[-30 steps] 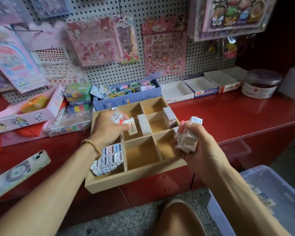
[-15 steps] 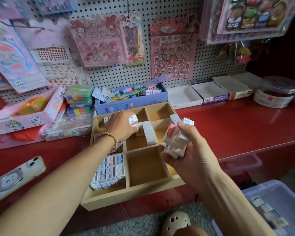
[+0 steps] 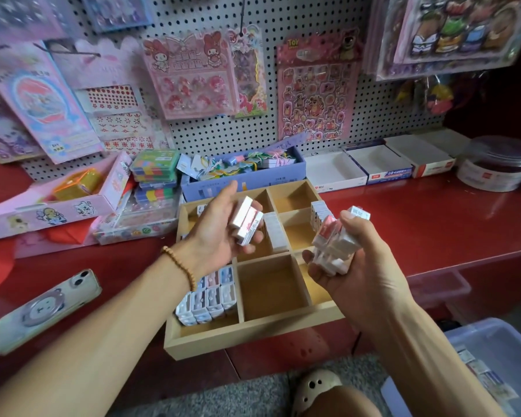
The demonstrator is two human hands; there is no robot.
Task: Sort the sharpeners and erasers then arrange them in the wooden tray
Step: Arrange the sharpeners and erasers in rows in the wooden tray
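A wooden tray (image 3: 253,335) with several compartments sits on the red counter, its front edge jutting past the counter. Its front left compartment holds rows of pastel sharpeners (image 3: 211,296). White erasers (image 3: 275,233) stand on edge in the middle compartment, and more erasers (image 3: 318,213) line the right one. My left hand (image 3: 220,236) hovers above the tray's left side, palm turned up, holding two or three wrapped erasers (image 3: 246,221). My right hand (image 3: 355,266) grips a bunch of wrapped erasers (image 3: 334,245) over the tray's right edge.
A phone (image 3: 45,308) lies on the counter at left. Behind the tray stand a blue box of clips (image 3: 244,182), stacked colourful cases (image 3: 155,176), white boxes (image 3: 376,167) and a round tub (image 3: 497,164). A clear plastic bin (image 3: 494,365) sits low right. Sticker sheets hang on the pegboard.
My left hand has lifted from the tray and turned palm up with erasers in it. My right hand has stayed over the tray's right edge with its bunch. The view has tilted down.
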